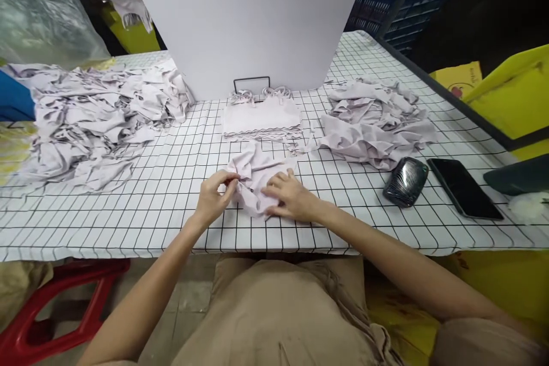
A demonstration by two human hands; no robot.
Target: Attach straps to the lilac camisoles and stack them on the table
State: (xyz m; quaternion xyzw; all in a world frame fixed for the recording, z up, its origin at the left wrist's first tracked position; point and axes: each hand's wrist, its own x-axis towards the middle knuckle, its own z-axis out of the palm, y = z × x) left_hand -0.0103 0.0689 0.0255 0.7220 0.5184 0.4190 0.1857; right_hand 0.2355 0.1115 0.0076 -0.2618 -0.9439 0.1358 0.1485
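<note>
A crumpled pale lilac garment (254, 168), seemingly a thin-strapped camisole, lies on the table in front of me. My left hand (217, 194) pinches its left edge between thumb and fingertips. Over its right side rests my right hand (294, 197), with thumb and fingers apart on the cloth. A small dark spot, perhaps a label, shows on the fabric between the hands. Just beyond is a neat flat stack of similar garments (261, 116), with straps gathered at the far edge.
Loose garments form a large heap (98, 120) at left and a smaller pile (377, 120) at right. A glossy black object (405, 182) and a phone (464, 187) lie near the right. A white board (253, 17) stands behind the stack. A red stool (92, 320) is below left.
</note>
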